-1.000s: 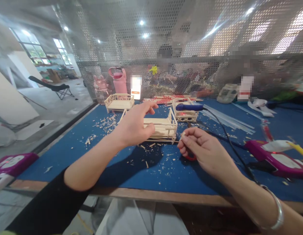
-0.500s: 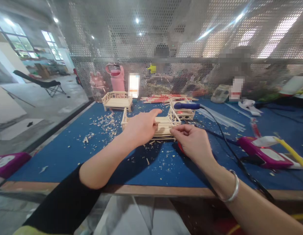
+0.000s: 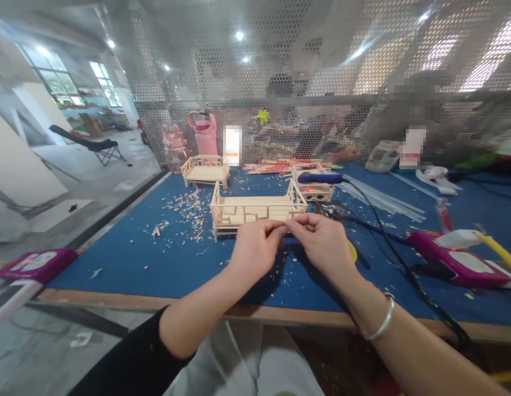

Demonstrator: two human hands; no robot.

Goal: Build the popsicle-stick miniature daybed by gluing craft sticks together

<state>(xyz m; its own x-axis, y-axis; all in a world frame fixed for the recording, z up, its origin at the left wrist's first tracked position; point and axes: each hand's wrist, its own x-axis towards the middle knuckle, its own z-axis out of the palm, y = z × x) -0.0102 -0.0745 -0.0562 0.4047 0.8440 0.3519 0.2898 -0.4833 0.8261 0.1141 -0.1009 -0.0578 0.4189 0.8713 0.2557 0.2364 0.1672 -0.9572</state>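
A miniature wooden bench [image 3: 255, 209], built from thin pale sticks with a latticed front rail, stands on the blue work surface before me. My left hand [image 3: 257, 247] is closed in a pinch in front of its right half. Close beside it, my right hand [image 3: 323, 236] also pinches, at the front right corner. The fingertips of both hands nearly meet; whatever is between them is too small to make out. Behind stand a second small wooden bench [image 3: 205, 171] and another stick model [image 3: 315, 190], with a blue-handled corded tool [image 3: 320, 179] across it.
Wood chips [image 3: 189, 206] litter the blue surface [image 3: 127, 258]. Red-tipped sticks [image 3: 275, 166] and clear plastic sticks [image 3: 383, 195] lie at the back. A purple power strip [image 3: 457, 258] and black cable [image 3: 387, 242] are on the right. People show behind the mesh screen [image 3: 222, 71].
My left hand has come off the bench's middle toward me and right, its extended finger now pinched in beside my right hand. The bench's front rail has come into sight. The view has shifted left.
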